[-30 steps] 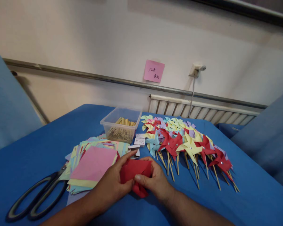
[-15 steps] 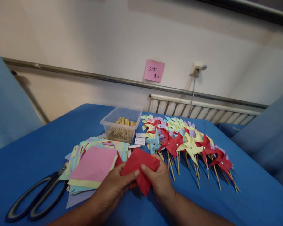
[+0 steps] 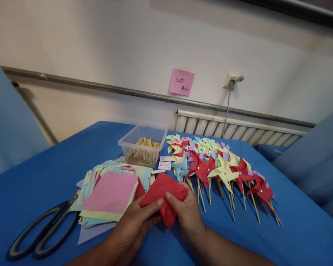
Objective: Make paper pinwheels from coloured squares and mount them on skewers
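A folded red paper square (image 3: 163, 190) is pinched between both my hands just above the blue table (image 3: 44, 173). My left hand (image 3: 135, 223) grips its lower left edge with thumb on top. My right hand (image 3: 184, 212) holds its right side, thumb pressed on the fold. The paper forms a triangle shape with a flap hanging below. To the left lies a stack of coloured paper squares (image 3: 111, 192), pink on top.
Large black-handled scissors (image 3: 41, 231) lie at the near left. A clear plastic box of wooden sticks (image 3: 143, 146) stands behind the stack. Several finished paper pinwheels on sticks (image 3: 222, 168) spread across the right. Small white boxes (image 3: 164, 165) sit between box and pinwheels.
The red paper went from a crumpled bundle to a flatter folded triangle, lifted slightly. Both hands shifted lower along its near edge.
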The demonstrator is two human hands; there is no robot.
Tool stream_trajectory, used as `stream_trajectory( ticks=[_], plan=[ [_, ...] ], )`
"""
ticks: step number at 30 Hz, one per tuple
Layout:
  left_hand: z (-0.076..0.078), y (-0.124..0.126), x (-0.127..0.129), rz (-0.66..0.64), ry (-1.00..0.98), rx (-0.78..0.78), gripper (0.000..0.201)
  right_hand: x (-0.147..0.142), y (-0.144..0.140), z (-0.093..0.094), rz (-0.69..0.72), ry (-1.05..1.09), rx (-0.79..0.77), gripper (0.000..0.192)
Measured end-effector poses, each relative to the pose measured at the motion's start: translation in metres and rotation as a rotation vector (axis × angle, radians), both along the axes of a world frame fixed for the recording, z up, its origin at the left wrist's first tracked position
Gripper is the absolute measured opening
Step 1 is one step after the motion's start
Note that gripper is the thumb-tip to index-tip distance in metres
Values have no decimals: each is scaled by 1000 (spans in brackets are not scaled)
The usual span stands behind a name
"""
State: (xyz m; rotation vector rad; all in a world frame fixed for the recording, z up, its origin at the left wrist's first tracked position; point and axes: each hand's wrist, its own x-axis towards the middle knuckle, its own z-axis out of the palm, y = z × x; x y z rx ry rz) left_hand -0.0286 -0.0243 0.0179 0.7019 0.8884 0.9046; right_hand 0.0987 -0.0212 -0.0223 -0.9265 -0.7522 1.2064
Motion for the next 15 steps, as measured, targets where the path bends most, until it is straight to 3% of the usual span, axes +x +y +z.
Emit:
stream_trajectory(
  ticks=[5,10,15],
  plan=[
    [-3,0,3,36,-31,11,24,-4,-3,0,2,-54,17,32],
    [10,4,-2,95,-24,27,17,-4,-7,2,83,-23,49,31],
    [24,13,-16,139,-39,2,17,-2,-18,0,-14,-219,186,45]
  ],
)
